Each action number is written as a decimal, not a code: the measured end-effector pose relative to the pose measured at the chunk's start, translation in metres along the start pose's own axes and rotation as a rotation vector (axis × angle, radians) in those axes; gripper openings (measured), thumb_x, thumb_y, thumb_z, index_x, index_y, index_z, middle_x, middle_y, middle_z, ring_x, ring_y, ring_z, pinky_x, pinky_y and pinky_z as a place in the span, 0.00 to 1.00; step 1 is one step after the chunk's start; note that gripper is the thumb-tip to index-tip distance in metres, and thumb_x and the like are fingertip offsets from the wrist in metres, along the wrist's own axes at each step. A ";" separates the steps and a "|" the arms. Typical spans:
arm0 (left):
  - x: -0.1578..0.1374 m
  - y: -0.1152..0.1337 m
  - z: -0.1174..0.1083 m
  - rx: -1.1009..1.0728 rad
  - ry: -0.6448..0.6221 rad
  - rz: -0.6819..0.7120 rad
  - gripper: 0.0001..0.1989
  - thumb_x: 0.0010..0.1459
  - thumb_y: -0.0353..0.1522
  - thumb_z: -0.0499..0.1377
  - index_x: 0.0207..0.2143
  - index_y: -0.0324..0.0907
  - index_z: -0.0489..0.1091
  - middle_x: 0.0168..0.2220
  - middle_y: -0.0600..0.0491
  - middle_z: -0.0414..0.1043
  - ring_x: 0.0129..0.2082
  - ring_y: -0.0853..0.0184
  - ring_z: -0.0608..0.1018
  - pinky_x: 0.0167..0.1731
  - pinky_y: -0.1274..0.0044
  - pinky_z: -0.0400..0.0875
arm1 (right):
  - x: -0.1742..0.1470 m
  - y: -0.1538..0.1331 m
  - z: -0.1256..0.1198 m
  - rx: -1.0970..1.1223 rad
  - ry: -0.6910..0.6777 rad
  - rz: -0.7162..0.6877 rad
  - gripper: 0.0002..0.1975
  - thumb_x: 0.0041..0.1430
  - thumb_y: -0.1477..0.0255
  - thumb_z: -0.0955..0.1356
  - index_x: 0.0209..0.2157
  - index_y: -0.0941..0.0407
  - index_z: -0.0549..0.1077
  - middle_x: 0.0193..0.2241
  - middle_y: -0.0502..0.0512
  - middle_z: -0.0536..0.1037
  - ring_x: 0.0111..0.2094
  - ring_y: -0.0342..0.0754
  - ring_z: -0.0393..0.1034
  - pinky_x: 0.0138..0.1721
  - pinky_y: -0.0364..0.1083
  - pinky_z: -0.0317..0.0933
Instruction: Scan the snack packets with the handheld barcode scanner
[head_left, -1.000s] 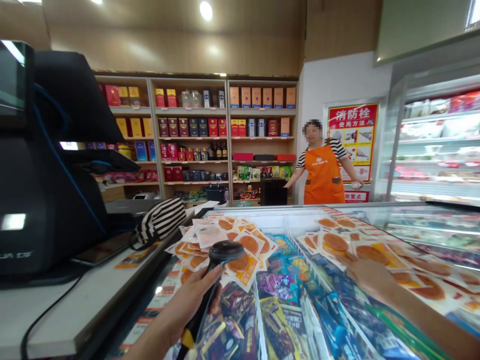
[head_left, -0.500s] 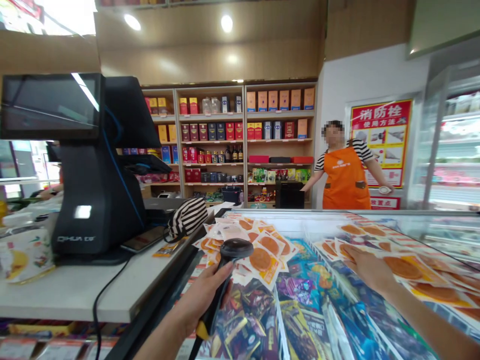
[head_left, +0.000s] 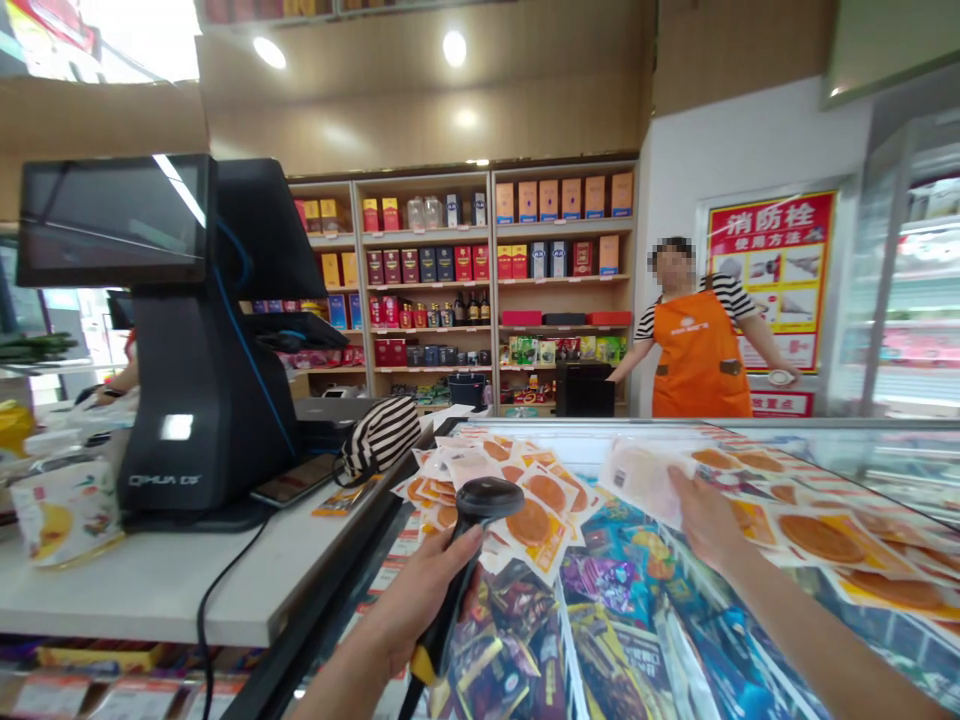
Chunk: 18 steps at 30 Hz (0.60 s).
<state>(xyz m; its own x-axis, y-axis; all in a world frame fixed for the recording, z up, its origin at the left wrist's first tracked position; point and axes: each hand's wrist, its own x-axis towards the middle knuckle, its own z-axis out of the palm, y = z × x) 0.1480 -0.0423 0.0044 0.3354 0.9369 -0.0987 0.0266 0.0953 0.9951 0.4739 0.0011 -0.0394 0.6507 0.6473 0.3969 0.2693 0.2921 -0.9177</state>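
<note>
My left hand (head_left: 439, 580) is wrapped round the handle of a black barcode scanner (head_left: 487, 497), its head pointing away over the freezer glass. In my right hand (head_left: 709, 520) is a flat white food packet (head_left: 646, 478), back side up with a small barcode at its left edge; fingers grip its right side. Left of that packet, behind the scanner, lies a loose pile of similar packets (head_left: 546, 490), each showing a round orange-brown piece. More such packets (head_left: 821, 537) are spread out to the right, beyond and beside my right forearm.
Under the glass, the chest freezer (head_left: 600, 650) holds colourful packs. On the left counter (head_left: 187, 597) stand a point-of-sale terminal (head_left: 202, 400), a phone (head_left: 296, 480) and a striped pouch (head_left: 382, 432). A person in an orange apron (head_left: 701, 350) stands across the freezer, before shelves of boxes (head_left: 431, 265).
My right hand has lifted a packet from the right-hand spread and turned it back side up, moving it slightly left. The scanner stays in my left hand. The view has shifted slightly.
</note>
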 end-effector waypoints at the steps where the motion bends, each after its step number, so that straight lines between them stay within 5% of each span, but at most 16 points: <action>1: 0.000 0.001 0.002 -0.001 -0.009 0.004 0.16 0.45 0.45 0.51 0.24 0.40 0.56 0.17 0.59 0.62 0.13 0.78 0.62 0.14 0.84 0.55 | -0.007 -0.001 0.011 0.156 -0.057 0.098 0.13 0.45 0.62 0.59 0.29 0.57 0.65 0.23 0.53 0.73 0.27 0.49 0.69 0.29 0.48 0.63; 5: 0.000 0.005 0.014 -0.005 -0.040 0.025 0.15 0.46 0.44 0.51 0.24 0.40 0.55 0.16 0.60 0.60 0.12 0.79 0.62 0.14 0.84 0.53 | -0.019 0.004 0.030 0.506 -0.098 0.272 0.14 0.41 0.63 0.64 0.31 0.55 0.65 0.29 0.52 0.74 0.33 0.49 0.68 0.34 0.48 0.63; 18: 0.008 0.012 0.035 -0.058 -0.197 0.026 0.15 0.46 0.44 0.51 0.25 0.41 0.56 0.16 0.60 0.60 0.12 0.78 0.62 0.14 0.84 0.53 | -0.008 0.005 0.014 0.709 0.017 0.190 0.19 0.39 0.64 0.67 0.36 0.56 0.66 0.35 0.52 0.73 0.42 0.47 0.64 0.47 0.49 0.54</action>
<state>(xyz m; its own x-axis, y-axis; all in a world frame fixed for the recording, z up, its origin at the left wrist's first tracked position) 0.1842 -0.0460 0.0154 0.5135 0.8558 -0.0637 -0.0370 0.0962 0.9947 0.4594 0.0071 -0.0468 0.6527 0.7230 0.2267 -0.3697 0.5650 -0.7376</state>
